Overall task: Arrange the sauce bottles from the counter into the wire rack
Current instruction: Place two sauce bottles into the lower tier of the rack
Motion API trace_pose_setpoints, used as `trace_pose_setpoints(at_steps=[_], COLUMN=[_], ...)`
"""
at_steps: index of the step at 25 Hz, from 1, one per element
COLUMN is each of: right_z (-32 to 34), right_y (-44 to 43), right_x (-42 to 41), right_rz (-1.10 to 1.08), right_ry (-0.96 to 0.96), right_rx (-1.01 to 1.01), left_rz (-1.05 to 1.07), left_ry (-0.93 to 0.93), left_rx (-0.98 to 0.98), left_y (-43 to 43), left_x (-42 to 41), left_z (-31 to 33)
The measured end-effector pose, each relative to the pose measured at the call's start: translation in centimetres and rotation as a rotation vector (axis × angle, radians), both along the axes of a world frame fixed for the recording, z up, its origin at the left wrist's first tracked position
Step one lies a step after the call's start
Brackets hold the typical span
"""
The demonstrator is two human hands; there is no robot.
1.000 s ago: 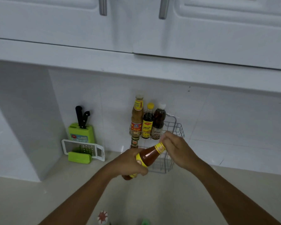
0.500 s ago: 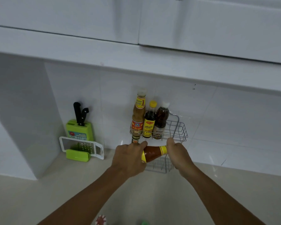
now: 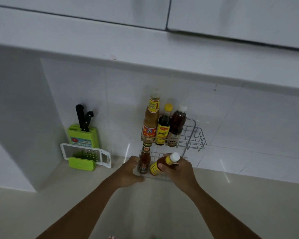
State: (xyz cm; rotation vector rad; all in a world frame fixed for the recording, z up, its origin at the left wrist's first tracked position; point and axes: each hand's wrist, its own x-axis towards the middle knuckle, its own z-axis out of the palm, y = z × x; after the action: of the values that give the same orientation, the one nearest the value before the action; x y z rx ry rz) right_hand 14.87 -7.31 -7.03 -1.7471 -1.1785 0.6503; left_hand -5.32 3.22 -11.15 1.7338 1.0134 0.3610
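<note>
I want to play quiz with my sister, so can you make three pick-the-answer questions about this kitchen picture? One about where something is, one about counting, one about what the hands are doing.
1. Where is the green knife block?
A. left of the wire rack
B. inside the rack
C. right of the rack

2. How many bottles stand on the rack's upper shelf?
A. one
B. three
C. five

3. What is the right hand doing?
A. resting flat on the counter
B. holding a knife
C. holding the white-capped sauce bottle

Answers:
1 A, it stands by the wall, left of the rack.
2 B, three stand side by side there.
3 C, its grip wraps the tilted bottle at the lower shelf.
</note>
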Motion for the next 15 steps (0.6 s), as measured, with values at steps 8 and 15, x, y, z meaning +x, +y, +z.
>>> trace_pose_setpoints(at_steps=[8, 15], right_z=[-4.9, -6.2], right_y=[4.3, 8.5], right_x=[1.3, 2.3], right_rz=[-0.005, -0.016], right_ry=[-0.188, -0.095], right_rx=[0.045, -0.170], left_rz=[0.129, 0.076], left_ry=[0.134, 0.111], left_rx=[-0.211, -0.212], left_y=[1.9, 3.5], left_x=[1.2, 2.9], left_z=[-5.9, -6.1])
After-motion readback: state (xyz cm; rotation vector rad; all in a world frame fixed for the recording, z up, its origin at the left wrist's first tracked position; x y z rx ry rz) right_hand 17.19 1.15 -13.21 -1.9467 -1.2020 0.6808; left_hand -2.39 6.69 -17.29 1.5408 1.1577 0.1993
